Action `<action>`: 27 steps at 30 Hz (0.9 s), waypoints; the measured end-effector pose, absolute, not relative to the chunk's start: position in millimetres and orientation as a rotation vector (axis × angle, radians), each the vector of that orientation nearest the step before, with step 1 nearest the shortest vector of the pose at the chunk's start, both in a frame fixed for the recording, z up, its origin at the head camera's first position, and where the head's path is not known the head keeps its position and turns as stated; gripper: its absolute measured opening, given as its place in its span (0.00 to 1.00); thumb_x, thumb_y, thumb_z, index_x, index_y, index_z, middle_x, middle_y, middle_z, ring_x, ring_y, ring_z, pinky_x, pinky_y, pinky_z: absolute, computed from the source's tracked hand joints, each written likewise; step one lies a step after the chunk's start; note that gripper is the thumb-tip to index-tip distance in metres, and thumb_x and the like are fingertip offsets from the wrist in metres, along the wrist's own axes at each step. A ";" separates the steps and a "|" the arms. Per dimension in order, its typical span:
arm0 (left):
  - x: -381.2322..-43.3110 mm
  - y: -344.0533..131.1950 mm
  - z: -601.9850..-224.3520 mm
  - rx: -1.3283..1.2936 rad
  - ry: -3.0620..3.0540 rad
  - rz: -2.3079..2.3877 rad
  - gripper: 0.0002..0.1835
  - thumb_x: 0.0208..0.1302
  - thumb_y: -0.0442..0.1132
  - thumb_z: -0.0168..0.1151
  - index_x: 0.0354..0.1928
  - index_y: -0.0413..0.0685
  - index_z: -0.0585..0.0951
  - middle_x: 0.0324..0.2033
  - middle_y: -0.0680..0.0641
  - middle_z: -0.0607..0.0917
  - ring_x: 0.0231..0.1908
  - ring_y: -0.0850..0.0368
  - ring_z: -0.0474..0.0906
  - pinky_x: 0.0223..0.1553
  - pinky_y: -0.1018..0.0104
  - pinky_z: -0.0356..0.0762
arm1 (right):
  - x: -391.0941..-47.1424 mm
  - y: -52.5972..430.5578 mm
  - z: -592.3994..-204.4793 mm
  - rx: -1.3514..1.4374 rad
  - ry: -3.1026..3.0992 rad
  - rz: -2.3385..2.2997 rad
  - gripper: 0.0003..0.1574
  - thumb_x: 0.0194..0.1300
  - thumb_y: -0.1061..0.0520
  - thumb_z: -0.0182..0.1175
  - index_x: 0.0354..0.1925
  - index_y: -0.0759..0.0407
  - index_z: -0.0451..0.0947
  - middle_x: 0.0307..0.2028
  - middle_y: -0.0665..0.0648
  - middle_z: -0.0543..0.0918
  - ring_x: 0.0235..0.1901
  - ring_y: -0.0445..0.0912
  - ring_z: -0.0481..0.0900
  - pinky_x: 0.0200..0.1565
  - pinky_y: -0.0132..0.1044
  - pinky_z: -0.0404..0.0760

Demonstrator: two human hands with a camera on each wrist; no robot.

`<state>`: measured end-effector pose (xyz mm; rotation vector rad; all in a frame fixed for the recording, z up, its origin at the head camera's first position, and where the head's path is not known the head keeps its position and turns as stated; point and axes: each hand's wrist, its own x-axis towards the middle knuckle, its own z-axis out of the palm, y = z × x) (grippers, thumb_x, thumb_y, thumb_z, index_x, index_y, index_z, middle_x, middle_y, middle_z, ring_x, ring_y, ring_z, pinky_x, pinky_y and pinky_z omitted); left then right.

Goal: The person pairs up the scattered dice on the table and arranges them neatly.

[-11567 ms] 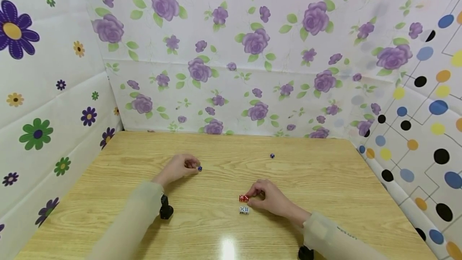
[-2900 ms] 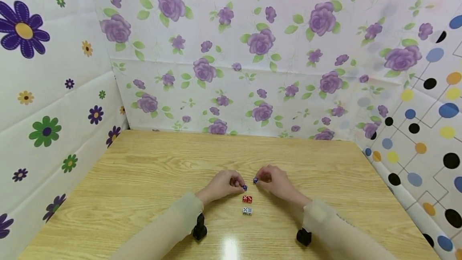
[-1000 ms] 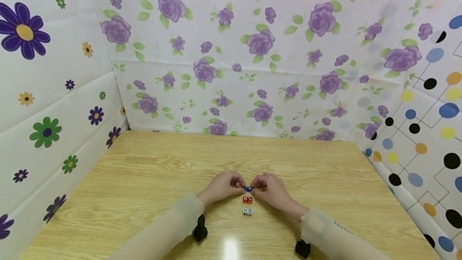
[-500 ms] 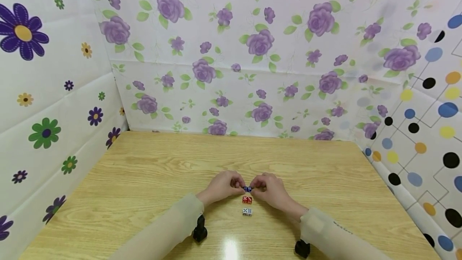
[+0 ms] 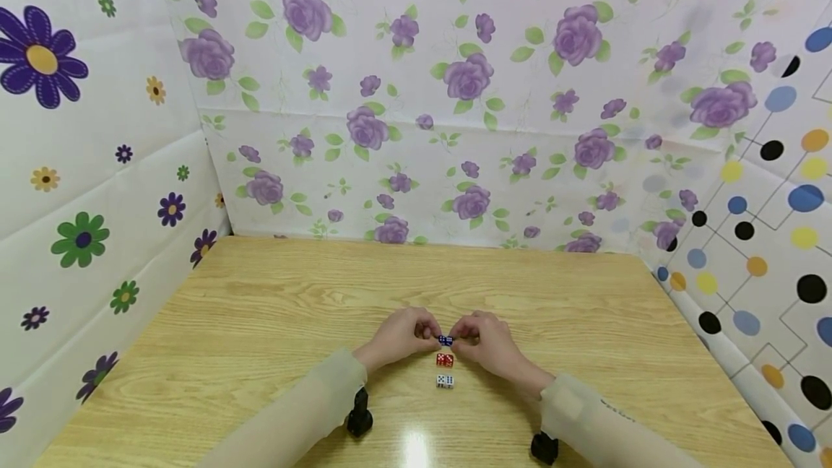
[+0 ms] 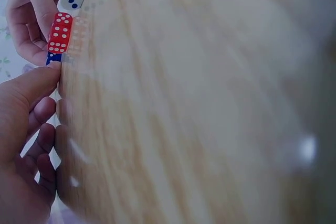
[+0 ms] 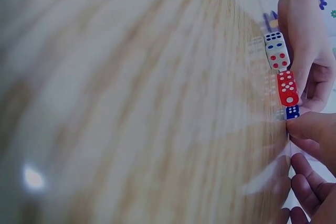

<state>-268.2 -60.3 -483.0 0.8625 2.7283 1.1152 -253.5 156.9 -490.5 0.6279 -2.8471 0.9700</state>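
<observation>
A pair of small blue dice (image 5: 445,340) is pinched between the fingertips of both hands, low on the table (image 5: 260,323) just right of its centre. The dice are seen side by side in the head view; in the wrist views only a blue edge (image 6: 53,58) (image 7: 292,112) shows past the fingertips. The left hand (image 5: 401,334) is set at 9 o'clock from the blue dice, its grip clamped on them with thumb and curled fingers. The right hand (image 5: 489,340) is set at 3 o'clock, its grip likewise closed on them.

At 6 o'clock from the blue dice, just beside them, a red die (image 5: 445,360) with white pips is lying on the table. Whether the two touch cannot be told. Farther along the same line, a white die (image 5: 445,380) with blue and red pips is placed near the red one. The three colours are thus ranged in a short row running toward the person.

Pale translucent sleeves (image 5: 305,410) are worn on both forearms, and a black wrist mount (image 5: 359,416) is seen beneath each. The table is enclosed by flower-printed sheets at 9 and 12 o'clock (image 5: 422,92) and by a dotted sheet (image 5: 767,237) at 3 o'clock.
</observation>
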 end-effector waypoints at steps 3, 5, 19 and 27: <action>-268.6 -60.6 -483.3 0.854 2.737 1.108 0.06 0.57 0.43 0.74 0.34 0.55 0.85 0.26 0.59 0.80 0.26 0.70 0.71 0.34 0.74 0.69 | -253.3 156.8 -491.1 0.629 -2.839 0.970 0.09 0.57 0.54 0.72 0.32 0.38 0.84 0.32 0.43 0.80 0.37 0.39 0.75 0.48 0.49 0.66; -268.8 -60.7 -483.5 0.849 2.739 1.107 0.06 0.57 0.44 0.73 0.34 0.55 0.85 0.26 0.59 0.80 0.27 0.69 0.71 0.34 0.73 0.69 | -253.1 156.6 -491.2 0.629 -2.834 0.968 0.09 0.57 0.54 0.73 0.33 0.38 0.84 0.32 0.43 0.80 0.37 0.39 0.75 0.48 0.48 0.66; -270.1 -60.7 -485.4 0.856 2.751 1.075 0.07 0.57 0.45 0.74 0.35 0.56 0.85 0.27 0.55 0.82 0.27 0.69 0.70 0.34 0.73 0.68 | -250.0 157.5 -487.7 0.623 -2.831 0.975 0.09 0.57 0.54 0.72 0.34 0.39 0.85 0.32 0.43 0.81 0.37 0.40 0.76 0.48 0.46 0.67; -270.2 -64.2 -485.8 0.883 2.718 1.067 0.10 0.58 0.45 0.73 0.40 0.54 0.85 0.28 0.54 0.81 0.27 0.67 0.69 0.33 0.72 0.68 | -249.6 161.3 -488.1 0.675 -2.852 0.955 0.11 0.58 0.53 0.72 0.41 0.42 0.85 0.36 0.44 0.81 0.39 0.41 0.77 0.49 0.47 0.69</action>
